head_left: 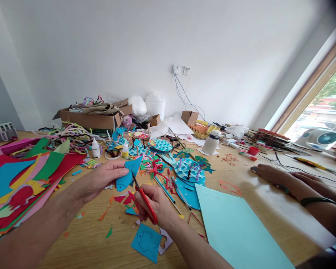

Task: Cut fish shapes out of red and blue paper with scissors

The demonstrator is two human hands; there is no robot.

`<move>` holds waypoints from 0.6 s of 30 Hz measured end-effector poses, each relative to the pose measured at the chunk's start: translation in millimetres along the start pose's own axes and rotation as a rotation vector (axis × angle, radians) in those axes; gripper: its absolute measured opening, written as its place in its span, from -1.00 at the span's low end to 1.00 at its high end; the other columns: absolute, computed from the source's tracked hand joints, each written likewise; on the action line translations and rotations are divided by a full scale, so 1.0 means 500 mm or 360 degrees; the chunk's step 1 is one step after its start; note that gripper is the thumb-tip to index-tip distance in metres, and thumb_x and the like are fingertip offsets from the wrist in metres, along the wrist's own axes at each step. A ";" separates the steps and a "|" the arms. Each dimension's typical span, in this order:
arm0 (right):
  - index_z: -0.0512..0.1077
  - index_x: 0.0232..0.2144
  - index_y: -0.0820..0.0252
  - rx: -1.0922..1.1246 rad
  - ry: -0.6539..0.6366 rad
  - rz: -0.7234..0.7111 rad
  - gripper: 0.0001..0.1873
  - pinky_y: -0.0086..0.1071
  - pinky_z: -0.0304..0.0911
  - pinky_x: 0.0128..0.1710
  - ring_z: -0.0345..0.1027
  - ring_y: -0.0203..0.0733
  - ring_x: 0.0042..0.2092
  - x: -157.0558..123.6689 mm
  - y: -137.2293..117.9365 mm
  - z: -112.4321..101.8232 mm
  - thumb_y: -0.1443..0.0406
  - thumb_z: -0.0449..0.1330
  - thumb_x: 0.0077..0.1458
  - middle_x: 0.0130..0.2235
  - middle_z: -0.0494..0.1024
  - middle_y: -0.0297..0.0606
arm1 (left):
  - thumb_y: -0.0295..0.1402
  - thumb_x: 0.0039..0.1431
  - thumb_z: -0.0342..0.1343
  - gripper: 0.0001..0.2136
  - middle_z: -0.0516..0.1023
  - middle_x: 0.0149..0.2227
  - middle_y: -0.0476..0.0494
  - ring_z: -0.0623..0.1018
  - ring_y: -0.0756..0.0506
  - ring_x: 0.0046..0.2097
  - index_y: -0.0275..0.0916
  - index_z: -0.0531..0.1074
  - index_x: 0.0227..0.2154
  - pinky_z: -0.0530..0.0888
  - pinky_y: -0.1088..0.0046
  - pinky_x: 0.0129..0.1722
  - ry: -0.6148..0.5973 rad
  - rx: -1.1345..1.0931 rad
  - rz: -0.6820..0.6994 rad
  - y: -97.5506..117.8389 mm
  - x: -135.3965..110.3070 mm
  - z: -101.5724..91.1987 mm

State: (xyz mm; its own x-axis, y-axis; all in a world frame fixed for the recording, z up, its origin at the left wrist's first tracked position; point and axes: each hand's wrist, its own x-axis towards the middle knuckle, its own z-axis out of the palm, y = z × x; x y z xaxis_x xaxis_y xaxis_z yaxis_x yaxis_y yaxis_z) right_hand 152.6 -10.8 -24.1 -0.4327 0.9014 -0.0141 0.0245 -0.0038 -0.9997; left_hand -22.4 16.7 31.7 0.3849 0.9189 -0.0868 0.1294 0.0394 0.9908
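Between its thumb and fingers my left hand (108, 175) holds a blue piece of paper (124, 182) with a fish outline drawn on it. My right hand (154, 207) grips the red handles of a pair of scissors (149, 209), their blades reaching up to the right edge of that paper. Below my right hand, a blue square of paper (147, 243) with another drawn fish lies on the table. Red paper scraps (128, 198) are scattered under the scissors. A large light-blue sheet (235, 224) lies right of my right forearm.
Stacked coloured sheets (14, 179) cover the left side. Glue bottles (95, 148), blue paper-plate crafts (189, 172) and pencils (165, 189) lie ahead. Behind stands a cardboard box (89, 119) of supplies. Another person's hands (268, 173) rest on the table at right.
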 end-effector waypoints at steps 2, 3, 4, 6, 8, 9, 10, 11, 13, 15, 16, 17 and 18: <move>0.17 -0.66 0.19 0.0011 -0.0013 -0.0007 -0.50 -0.56 0.01 -0.76 0.13 -0.41 -0.72 0.001 0.001 -0.001 -0.08 0.17 -0.12 -0.76 0.22 -0.48 | -0.22 -0.03 0.14 -0.82 0.30 -0.60 0.08 0.22 0.05 -0.55 -0.23 0.38 -0.56 0.16 0.54 -0.55 -0.0009 -0.0016 -0.0007 0.000 0.000 -0.001; 0.16 -0.66 0.19 0.0008 -0.0021 -0.0014 -0.50 -0.56 0.00 -0.76 0.13 -0.41 -0.72 0.000 0.001 -0.001 -0.08 0.17 -0.12 -0.76 0.21 -0.48 | -0.22 -0.03 0.14 -0.82 0.30 -0.60 0.08 0.21 0.05 -0.55 -0.23 0.39 -0.55 0.16 0.54 -0.55 -0.0006 -0.0022 -0.0010 -0.001 0.000 -0.001; 0.17 -0.66 0.19 0.0002 -0.0027 -0.0022 -0.50 -0.56 0.00 -0.76 0.13 -0.41 -0.72 0.000 0.000 -0.002 -0.08 0.17 -0.12 -0.76 0.20 -0.49 | -0.22 -0.03 0.14 -0.82 0.30 -0.60 0.08 0.21 0.05 -0.55 -0.23 0.39 -0.54 0.16 0.54 -0.55 -0.0004 -0.0027 -0.0013 -0.001 -0.001 -0.002; 0.18 -0.66 0.19 -0.0013 -0.0030 -0.0033 -0.51 -0.57 -0.01 -0.75 0.11 -0.43 -0.73 -0.001 -0.002 -0.003 -0.08 0.17 -0.12 -0.76 0.20 -0.49 | -0.21 -0.03 0.14 -0.82 0.29 -0.60 0.08 0.20 0.05 -0.55 -0.23 0.40 -0.52 0.16 0.54 -0.55 0.0000 -0.0028 -0.0011 0.000 -0.001 -0.004; 0.19 -0.66 0.20 -0.0030 -0.0026 -0.0036 -0.51 -0.57 -0.01 -0.75 0.11 -0.44 -0.73 -0.004 -0.005 -0.004 -0.07 0.17 -0.11 -0.76 0.21 -0.49 | -0.21 -0.03 0.14 -0.82 0.28 -0.60 0.08 0.19 0.05 -0.55 -0.23 0.41 -0.51 0.16 0.54 -0.56 -0.0006 -0.0019 -0.0006 0.000 -0.001 -0.006; 0.19 -0.66 0.20 -0.0031 -0.0021 -0.0030 -0.51 -0.57 0.00 -0.75 0.11 -0.44 -0.73 -0.005 -0.007 -0.004 -0.07 0.17 -0.11 -0.76 0.21 -0.49 | -0.21 -0.03 0.14 -0.82 0.27 -0.60 0.07 0.19 0.04 -0.55 -0.23 0.41 -0.52 0.16 0.53 -0.56 -0.0010 -0.0011 -0.0003 0.000 -0.001 -0.006; 0.19 -0.66 0.20 -0.0032 -0.0016 -0.0024 -0.51 -0.57 0.00 -0.75 0.11 -0.44 -0.73 -0.005 -0.008 -0.004 -0.07 0.17 -0.11 -0.75 0.21 -0.49 | -0.21 -0.03 0.14 -0.82 0.27 -0.59 0.07 0.20 0.04 -0.55 -0.23 0.41 -0.52 0.16 0.53 -0.56 -0.0012 -0.0001 -0.0003 0.000 -0.001 -0.006; 0.18 -0.66 0.20 -0.0036 -0.0014 -0.0019 -0.51 -0.57 0.01 -0.74 0.11 -0.44 -0.73 -0.006 -0.008 -0.004 -0.07 0.17 -0.11 -0.75 0.20 -0.49 | -0.21 -0.03 0.14 -0.82 0.27 -0.59 0.06 0.20 0.03 -0.55 -0.23 0.41 -0.52 0.16 0.53 -0.56 -0.0009 0.0011 -0.0001 0.000 -0.001 -0.007; 0.18 -0.66 0.20 -0.0040 -0.0012 -0.0015 -0.52 -0.57 0.02 -0.74 0.11 -0.44 -0.72 -0.006 -0.008 -0.005 -0.06 0.18 -0.11 -0.75 0.19 -0.49 | -0.20 -0.03 0.14 -0.81 0.28 -0.58 0.05 0.21 0.03 -0.55 -0.23 0.41 -0.52 0.17 0.52 -0.56 0.0006 0.0030 0.0003 -0.001 -0.002 -0.006; 0.19 -0.66 0.20 -0.0046 -0.0018 -0.0019 -0.53 -0.57 0.01 -0.74 0.11 -0.44 -0.73 -0.005 -0.006 -0.005 -0.05 0.18 -0.12 -0.75 0.19 -0.49 | -0.19 -0.04 0.15 -0.80 0.31 -0.58 0.05 0.23 0.03 -0.55 -0.23 0.42 -0.52 0.18 0.53 -0.56 0.0022 0.0026 0.0004 -0.001 -0.002 -0.005; 0.19 -0.66 0.19 -0.0046 -0.0019 -0.0018 -0.53 -0.56 0.01 -0.75 0.10 -0.44 -0.73 -0.004 -0.006 -0.005 -0.05 0.18 -0.12 -0.75 0.20 -0.49 | -0.19 -0.04 0.15 -0.80 0.31 -0.58 0.05 0.23 0.03 -0.55 -0.23 0.42 -0.52 0.19 0.53 -0.56 0.0030 0.0014 0.0002 -0.001 -0.002 -0.005; 0.18 -0.66 0.19 -0.0045 -0.0019 -0.0015 -0.53 -0.56 0.01 -0.75 0.10 -0.44 -0.73 -0.004 -0.005 -0.005 -0.05 0.18 -0.12 -0.75 0.20 -0.49 | -0.20 -0.04 0.16 -0.81 0.32 -0.58 0.05 0.24 0.04 -0.55 -0.23 0.42 -0.52 0.19 0.53 -0.56 0.0033 0.0000 -0.0002 -0.001 -0.002 -0.005; 0.18 -0.66 0.19 -0.0043 -0.0020 -0.0010 -0.52 -0.56 0.01 -0.75 0.10 -0.44 -0.73 -0.004 -0.005 -0.005 -0.06 0.18 -0.12 -0.75 0.20 -0.49 | -0.20 -0.05 0.16 -0.81 0.33 -0.58 0.06 0.25 0.04 -0.56 -0.23 0.42 -0.53 0.20 0.53 -0.56 0.0031 -0.0012 -0.0011 -0.001 -0.002 -0.005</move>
State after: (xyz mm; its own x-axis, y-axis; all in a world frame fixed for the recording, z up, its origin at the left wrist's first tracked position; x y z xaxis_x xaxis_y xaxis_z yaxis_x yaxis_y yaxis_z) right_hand 155.8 -11.2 -21.3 -0.4441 0.8959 -0.0084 0.0460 0.0134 -0.9989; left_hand -24.9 16.5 31.8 0.3663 0.9260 -0.0917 0.1249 0.0487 0.9910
